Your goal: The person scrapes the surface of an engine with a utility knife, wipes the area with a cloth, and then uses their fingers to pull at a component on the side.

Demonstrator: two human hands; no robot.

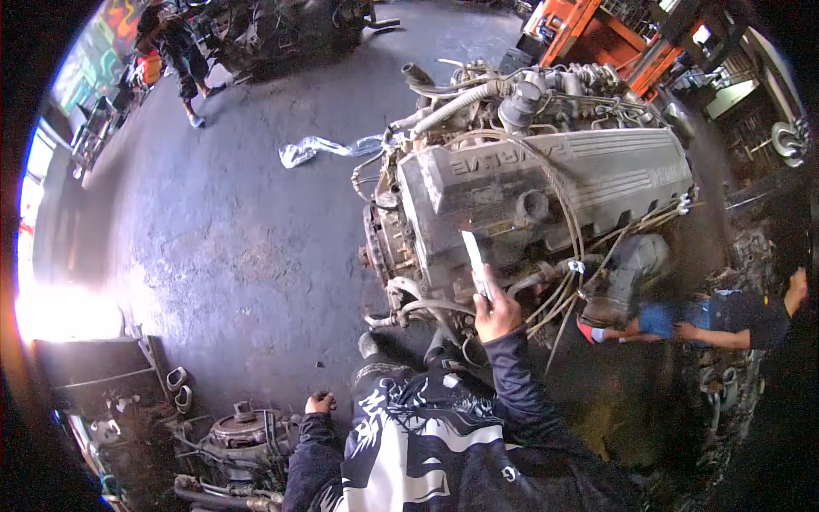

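**Q:** What does the right hand [496, 311] show?

**A:** The right hand is raised in a dark sleeve and closed around the lower end of a narrow pale object [474, 258]. The object points up and away from the fist, over the near edge of the valve cover [597, 171]. What kind of object it is cannot be told.

**Q:** And the left hand [320, 403]?

**A:** It hangs low beside the body with its fingers curled in. Whether it holds anything cannot be told. It is well apart from the pale object and nearest to a small greasy assembly [243, 435] on the floor.

**Q:** What surrounds the raised hand?

**A:** The grey ribbed valve cover tops a large engine [478, 111] that stands on the concrete floor [239, 239]. Hoses and pale cables [563, 290] hang down the engine's near side, just beside the hand.

**Q:** Further out?

**A:** A second person [725, 320] crouches to the right of the engine, one forearm stretched towards it. A crumpled plastic sheet [328, 149] lies on the floor beyond the engine. A third person [175, 43] stands far off at upper left.
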